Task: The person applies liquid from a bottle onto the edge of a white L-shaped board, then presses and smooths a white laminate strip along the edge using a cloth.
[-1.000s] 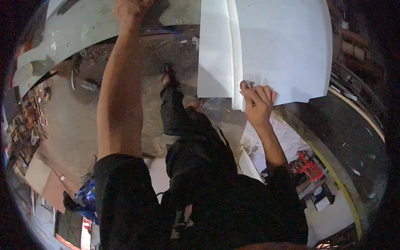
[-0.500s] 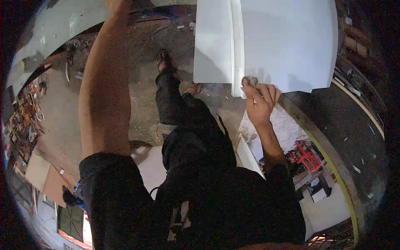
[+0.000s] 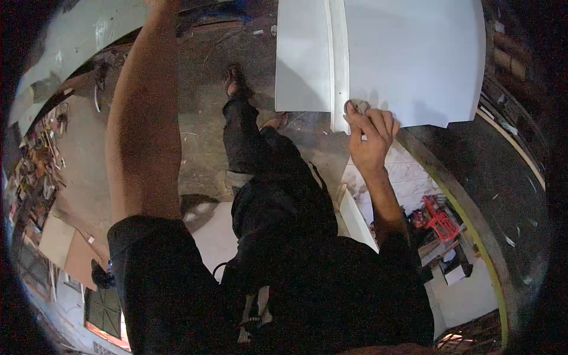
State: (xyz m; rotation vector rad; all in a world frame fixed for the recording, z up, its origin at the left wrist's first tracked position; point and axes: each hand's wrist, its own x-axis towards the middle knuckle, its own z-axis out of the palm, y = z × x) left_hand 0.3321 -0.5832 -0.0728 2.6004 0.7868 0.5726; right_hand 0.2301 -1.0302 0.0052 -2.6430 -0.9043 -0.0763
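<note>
A white panel [image 3: 408, 59] with a raised lengthwise strip [image 3: 339, 71] fills the upper right. My right hand [image 3: 371, 139] is at its near edge, beside the strip's lower end, with fingers curled. Between thumb and fingers it pinches a small greyish crumpled wad [image 3: 358, 106], perhaps cloth, against the white surface. My left arm [image 3: 145, 124] reaches up to the top edge of the picture. Only a sliver of my left hand [image 3: 160, 3] shows there; its fingers are cut off, so what it touches is hidden.
A pale curved sheet [image 3: 94, 35] spans the upper left. Scattered odds and ends [image 3: 35, 163] lie along the far left, near brown boards [image 3: 68, 242]. On the right are a red plastic chair [image 3: 441, 219] and a long yellow-edged ledge [image 3: 473, 219]. My feet stand on a dirty floor [image 3: 201, 124].
The view has shifted slightly. My right hand still pinches the wad at the panel's edge, sitting marginally higher in the picture. My left arm appears a little further left.
</note>
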